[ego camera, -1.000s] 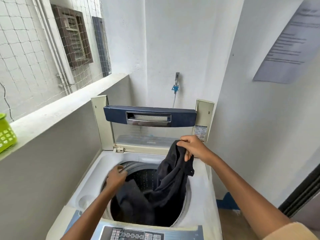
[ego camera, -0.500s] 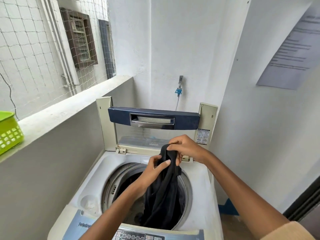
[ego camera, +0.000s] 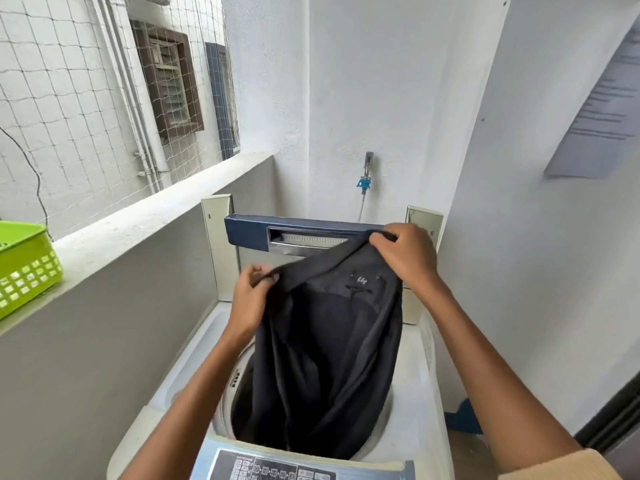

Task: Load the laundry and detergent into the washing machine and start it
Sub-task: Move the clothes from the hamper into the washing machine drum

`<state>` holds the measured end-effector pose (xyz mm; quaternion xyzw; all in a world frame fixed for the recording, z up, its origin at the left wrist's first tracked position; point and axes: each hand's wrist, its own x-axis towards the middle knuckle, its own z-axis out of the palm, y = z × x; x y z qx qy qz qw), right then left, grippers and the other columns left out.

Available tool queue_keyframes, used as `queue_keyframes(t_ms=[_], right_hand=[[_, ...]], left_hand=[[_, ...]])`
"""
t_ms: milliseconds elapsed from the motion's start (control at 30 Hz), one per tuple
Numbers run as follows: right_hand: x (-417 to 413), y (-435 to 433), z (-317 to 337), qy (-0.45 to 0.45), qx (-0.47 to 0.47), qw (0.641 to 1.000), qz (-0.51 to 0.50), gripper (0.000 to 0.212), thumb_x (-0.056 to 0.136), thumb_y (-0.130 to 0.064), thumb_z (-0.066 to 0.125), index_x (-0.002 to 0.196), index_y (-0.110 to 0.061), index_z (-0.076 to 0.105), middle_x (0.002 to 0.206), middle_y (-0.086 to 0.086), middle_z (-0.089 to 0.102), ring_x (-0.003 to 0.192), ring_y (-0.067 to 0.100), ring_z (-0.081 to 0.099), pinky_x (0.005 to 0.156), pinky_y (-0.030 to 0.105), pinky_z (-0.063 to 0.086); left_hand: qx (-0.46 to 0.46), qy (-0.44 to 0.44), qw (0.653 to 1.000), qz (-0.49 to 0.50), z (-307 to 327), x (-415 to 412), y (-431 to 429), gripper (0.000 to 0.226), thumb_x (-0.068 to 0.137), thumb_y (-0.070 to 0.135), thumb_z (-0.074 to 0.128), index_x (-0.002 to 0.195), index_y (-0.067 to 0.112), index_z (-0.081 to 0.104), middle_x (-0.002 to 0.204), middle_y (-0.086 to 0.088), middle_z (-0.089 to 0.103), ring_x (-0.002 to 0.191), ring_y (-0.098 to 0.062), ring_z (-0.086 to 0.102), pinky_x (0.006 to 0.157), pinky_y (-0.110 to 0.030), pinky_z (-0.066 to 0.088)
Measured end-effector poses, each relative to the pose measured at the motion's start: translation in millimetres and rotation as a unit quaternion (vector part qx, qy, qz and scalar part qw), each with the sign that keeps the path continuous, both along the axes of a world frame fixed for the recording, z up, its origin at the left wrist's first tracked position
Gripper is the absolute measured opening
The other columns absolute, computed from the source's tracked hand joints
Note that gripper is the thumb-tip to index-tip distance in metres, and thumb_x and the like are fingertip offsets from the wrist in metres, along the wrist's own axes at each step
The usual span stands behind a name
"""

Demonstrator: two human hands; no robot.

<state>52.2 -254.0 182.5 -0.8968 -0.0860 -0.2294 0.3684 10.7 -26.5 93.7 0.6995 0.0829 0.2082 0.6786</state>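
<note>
A person holds a dark navy garment [ego camera: 329, 341] over the open top of a washing machine [ego camera: 412, 393] in a whitewashed corner. The left grip [ego camera: 251, 296] pinches one end of the garment's upper hem. The right grip [ego camera: 403, 258] pinches the other end, higher up and in front of the raised lid [ego camera: 249, 230]. The cloth is stretched between them and hangs in soft folds, with its lower part already inside the drum. The fabric looks thin, matte and limp, and small pale lettering shows near the top. The step in hand appears to be loading the laundry. The next move likely calls for lowering both hands and releasing the hem so the cloth drops clear of the rim. Detergent, the lid and the control panel [ego camera: 263, 469] at the near edge remain. The machine's top is smooth off-white plastic and the lid's bar is blue. A lime-green perforated plastic basket [ego camera: 24, 265] sits on the rough ledge [ego camera: 138, 216] at left.
</note>
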Motion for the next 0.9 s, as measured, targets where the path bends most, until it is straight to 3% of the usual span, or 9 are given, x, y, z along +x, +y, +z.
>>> queue_keyframes(t_ms=[100,167,267,367,467,533,667,800,900], right_hand=[[-3.2,-1.6,14.5,-0.074,0.099,0.992,0.006,0.036,0.086,-0.029,0.055,0.057,-0.012,0.044,0.049,0.005,0.041,0.051,0.024,0.055,0.053,0.034,0.039],[-11.1,6.2,21.7,-0.126,0.143,0.980,0.051,0.036,0.091,-0.030,0.053,0.058,-0.020,0.043,0.048,0.004,0.046,0.051,0.022,0.064,0.056,0.036,0.044],[-17.2,20.7,22.0,-0.236,0.138,0.961,0.033,0.036,0.093,-0.030,0.045,0.067,-0.007,0.049,0.057,0.011,0.052,0.061,0.035,0.062,0.058,0.042,0.047],[-12.9,26.4,6.3,-0.259,0.127,0.957,0.019,0.029,0.092,-0.021,0.046,0.070,-0.003,0.053,0.067,0.003,0.048,0.063,0.023,0.050,0.060,0.035,0.040],[-3.0,22.4,-23.5,-0.139,0.081,0.986,0.036,0.019,0.089,-0.014,0.050,0.079,-0.004,0.062,0.078,0.004,0.058,0.069,0.017,0.050,0.064,0.028,0.036],[8.9,15.2,-54.2,0.028,0.030,0.997,0.068,0.013,0.085,-0.012,0.054,0.087,-0.009,0.066,0.090,0.006,0.066,0.081,0.022,0.060,0.071,0.028,0.043],[15.1,-3.7,-119.7,0.362,-0.029,0.924,0.118,0.017,0.086,-0.018,0.056,0.102,-0.014,0.059,0.098,0.009,0.061,0.070,0.026,0.065,0.054,0.022,0.043],[-0.7,-28.1,-148.4,0.428,0.001,0.892,0.146,0.006,0.089,-0.016,0.053,0.086,-0.015,0.059,0.093,0.006,0.061,0.072,0.025,0.066,0.053,0.021,0.041],[-19.1,-56.2,-157.1,0.437,0.088,0.879,0.168,0.009,0.091,-0.016,0.054,0.094,-0.014,0.063,0.096,0.007,0.067,0.079,0.022,0.068,0.068,0.025,0.049]], left_hand=[[-0.190,-0.005,0.979,-0.070,43.1,-3.9,11.5,0.013,0.091,0.024,0.047,0.093,0.020,0.059,0.086,0.000,0.066,0.073,-0.012,0.060,0.061,-0.021,0.047],[-0.234,0.003,0.968,-0.090,61.4,-4.8,21.4,0.022,0.090,0.033,0.048,0.099,0.019,0.064,0.093,-0.001,0.068,0.078,-0.013,0.064,0.067,-0.021,0.052],[-0.247,-0.022,0.960,-0.132,81.2,-2.7,29.3,0.031,0.091,0.043,0.047,0.097,0.018,0.064,0.086,0.001,0.070,0.078,-0.012,0.067,0.075,-0.023,0.054],[-0.159,-0.040,0.983,-0.085,85.6,6.2,31.3,0.021,0.091,0.030,0.048,0.075,0.021,0.058,0.067,0.006,0.064,0.061,-0.005,0.059,0.063,-0.021,0.047],[0.082,0.013,0.996,0.006,53.2,21.6,44.2,0.023,0.089,0.012,0.045,0.074,0.022,0.060,0.079,0.006,0.061,0.064,0.000,0.051,0.058,-0.014,0.039],[0.140,0.101,0.985,-0.009,18.7,30.3,53.4,0.022,0.091,0.005,0.041,0.091,0.015,0.060,0.094,-0.002,0.060,0.067,-0.005,0.052,0.055,-0.015,0.040],[0.162,0.291,0.940,-0.069,-33.2,25.6,58.2,0.016,0.094,0.010,0.043,0.097,0.016,0.056,0.099,-0.007,0.057,0.067,-0.014,0.055,0.053,-0.020,0.035],[0.220,0.365,0.862,-0.276,-48.3,14.8,36.3,0.016,0.096,0.024,0.044,0.106,0.023,0.056,0.106,0.002,0.063,0.092,-0.018,0.064,0.079,-0.030,0.045],[0.258,0.387,0.818,-0.340,-54.8,20.5,-0.8,0.027,0.098,0.031,0.039,0.121,0.023,0.051,0.115,0.003,0.063,0.106,-0.018,0.063,0.095,-0.034,0.044]])
